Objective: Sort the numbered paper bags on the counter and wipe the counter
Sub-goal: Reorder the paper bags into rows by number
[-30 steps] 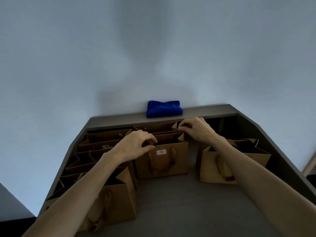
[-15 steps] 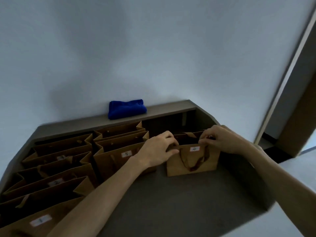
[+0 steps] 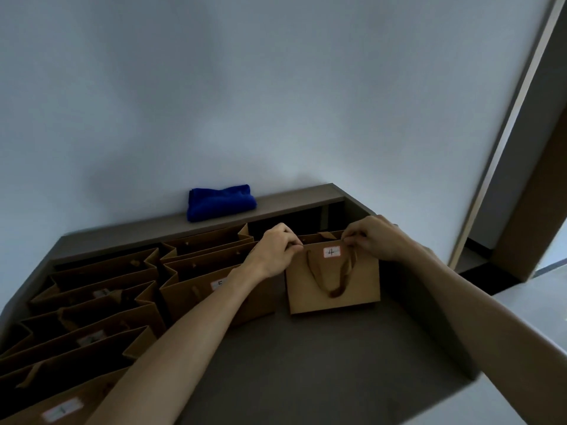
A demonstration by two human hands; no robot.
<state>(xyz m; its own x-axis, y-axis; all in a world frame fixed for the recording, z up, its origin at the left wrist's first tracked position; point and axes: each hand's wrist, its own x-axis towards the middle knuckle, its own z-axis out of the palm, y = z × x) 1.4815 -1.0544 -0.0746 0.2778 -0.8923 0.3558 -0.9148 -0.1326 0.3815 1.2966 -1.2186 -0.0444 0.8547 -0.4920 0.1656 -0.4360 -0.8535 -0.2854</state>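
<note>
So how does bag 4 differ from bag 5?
Bag 4 stands alone on the right; bag 5 stands in a row against other bags. Both hands, left and right, pinch the top edge of bag 4; neither holds bag 5. Both are brown paper with white labels.

pale wall (image 3: 276, 102) behind; raised ledge (image 3: 294, 200) along wall; door frame (image 3: 503, 142) at right, light floor (image 3: 527, 305) below it.

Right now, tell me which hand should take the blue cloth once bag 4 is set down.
Probably the left. Both hands pinch the top rim of bag 4, but the left hand sits nearer the blue cloth, which lies on the back ledge up and to its left. The right hand would have to cross over the bag.
</note>
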